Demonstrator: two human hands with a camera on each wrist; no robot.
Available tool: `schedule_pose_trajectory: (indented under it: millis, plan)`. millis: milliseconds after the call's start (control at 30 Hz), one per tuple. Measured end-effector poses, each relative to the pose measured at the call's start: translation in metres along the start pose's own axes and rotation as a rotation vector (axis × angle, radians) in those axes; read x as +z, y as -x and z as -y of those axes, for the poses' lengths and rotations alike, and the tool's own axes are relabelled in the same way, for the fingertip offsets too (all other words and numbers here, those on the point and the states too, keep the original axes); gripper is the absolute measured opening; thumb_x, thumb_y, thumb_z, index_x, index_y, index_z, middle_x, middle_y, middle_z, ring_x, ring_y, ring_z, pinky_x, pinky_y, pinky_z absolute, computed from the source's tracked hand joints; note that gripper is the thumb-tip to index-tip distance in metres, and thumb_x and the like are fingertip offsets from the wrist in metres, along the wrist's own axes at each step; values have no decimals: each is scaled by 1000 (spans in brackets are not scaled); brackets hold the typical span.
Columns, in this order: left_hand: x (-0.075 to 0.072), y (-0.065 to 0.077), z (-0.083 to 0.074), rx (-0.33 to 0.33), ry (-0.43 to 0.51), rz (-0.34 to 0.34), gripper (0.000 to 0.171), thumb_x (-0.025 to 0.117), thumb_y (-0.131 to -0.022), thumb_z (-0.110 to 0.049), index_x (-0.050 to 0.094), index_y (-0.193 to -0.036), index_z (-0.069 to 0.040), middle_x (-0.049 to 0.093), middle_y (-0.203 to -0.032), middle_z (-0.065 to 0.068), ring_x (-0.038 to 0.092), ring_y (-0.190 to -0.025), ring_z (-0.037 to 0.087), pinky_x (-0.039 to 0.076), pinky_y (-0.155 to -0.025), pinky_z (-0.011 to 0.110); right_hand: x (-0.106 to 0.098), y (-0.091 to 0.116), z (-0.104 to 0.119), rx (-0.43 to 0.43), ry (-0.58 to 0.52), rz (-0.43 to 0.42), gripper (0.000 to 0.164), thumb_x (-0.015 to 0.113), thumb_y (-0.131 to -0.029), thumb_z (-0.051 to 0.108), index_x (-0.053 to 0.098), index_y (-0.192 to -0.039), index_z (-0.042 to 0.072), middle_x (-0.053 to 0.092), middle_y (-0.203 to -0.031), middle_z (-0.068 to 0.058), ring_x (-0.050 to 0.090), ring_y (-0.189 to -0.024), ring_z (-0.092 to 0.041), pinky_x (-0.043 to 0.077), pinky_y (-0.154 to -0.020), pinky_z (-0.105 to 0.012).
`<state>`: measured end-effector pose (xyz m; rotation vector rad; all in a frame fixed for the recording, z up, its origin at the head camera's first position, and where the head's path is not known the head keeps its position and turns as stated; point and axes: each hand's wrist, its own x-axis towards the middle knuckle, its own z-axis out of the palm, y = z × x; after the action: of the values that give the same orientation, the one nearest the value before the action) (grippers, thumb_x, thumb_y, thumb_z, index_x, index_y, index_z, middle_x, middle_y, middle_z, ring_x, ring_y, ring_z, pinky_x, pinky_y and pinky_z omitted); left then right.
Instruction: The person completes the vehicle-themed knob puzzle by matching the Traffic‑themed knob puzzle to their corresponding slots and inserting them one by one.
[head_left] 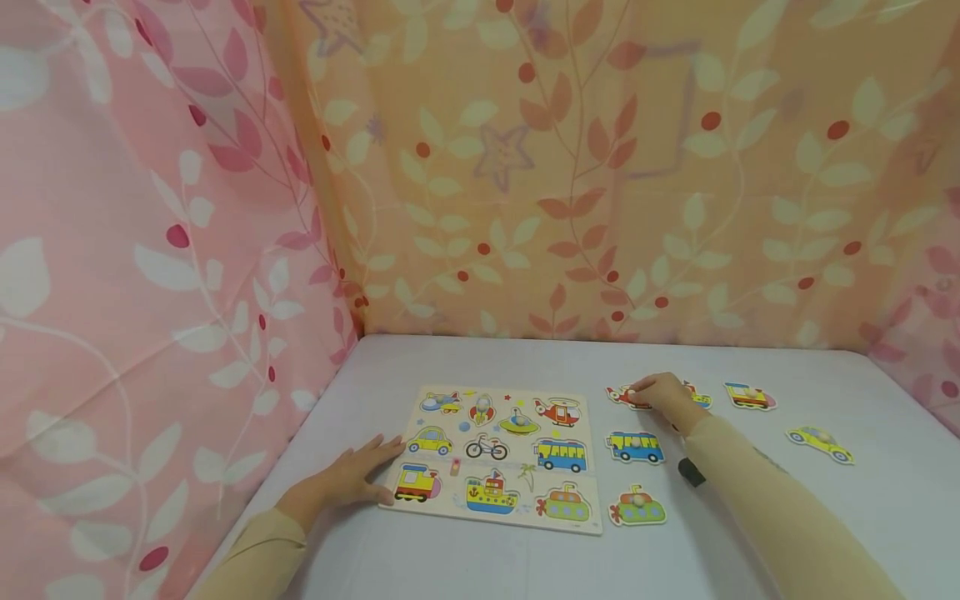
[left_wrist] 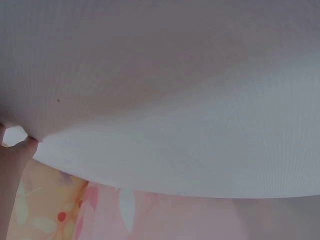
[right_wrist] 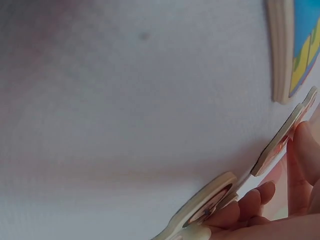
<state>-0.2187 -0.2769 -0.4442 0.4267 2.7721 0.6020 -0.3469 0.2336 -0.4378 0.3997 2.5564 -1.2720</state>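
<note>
A wooden peg puzzle board [head_left: 465, 427] with vehicle pictures lies on the table. My left hand [head_left: 348, 477] rests at its left edge with fingers spread. At upper right of the board, my right hand [head_left: 666, 398] pinches the red helicopter piece [head_left: 621, 394] between thumb and fingertips; the hand partly covers it. In the right wrist view the helicopter piece [right_wrist: 280, 145] sits close to the table, under the fingers. A ship piece [head_left: 701, 396] is partly hidden behind the right hand. Knobs show on the plane [head_left: 441, 402], rocket [head_left: 482, 408] and flying saucer [head_left: 519, 422] in the board.
Loose pieces lie right of the board: a blue bus [head_left: 635, 447], a green submarine [head_left: 637, 507], a train [head_left: 750, 396] and a yellow car [head_left: 821, 443]. A small black object [head_left: 691, 472] shows beside the right forearm. Patterned curtains [head_left: 600, 183] stand behind and left of the white table [head_left: 450, 571].
</note>
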Motion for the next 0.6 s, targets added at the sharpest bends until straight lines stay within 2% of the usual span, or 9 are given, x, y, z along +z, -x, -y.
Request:
schedule_pose_trajectory:
  millis: [233,500,600]
  plan:
    - [2,4,-1,0,13,-3,87,81,-75,-38,42,-148,-12,32,-156,10,14,-145,39,7,-111,65,-1,3,1,-18,-23,-8,43,64,-94,25,59,-127,-2,46,-135,-26,43,-117,-38,40,-102,-52]
    - [2,4,-2,-16,-9,-12,86,81,-75,-38,42,-148,-14,33,-156,8,14,-146,37,8,-112,64,-7,11,8,-70,1,2,42,66,-93,25,61,-125,-3,48,-133,-26,44,-111,-36,41,-97,-48]
    - [1,2,-1,-16,-8,-3,87,81,-75,-39,42,-148,-14,32,-156,8,14,-146,37,7,-112,64,-8,15,10,-63,10,9,43,67,-93,25,61,-126,-2,49,-131,-26,44,-110,-35,42,-96,-48]
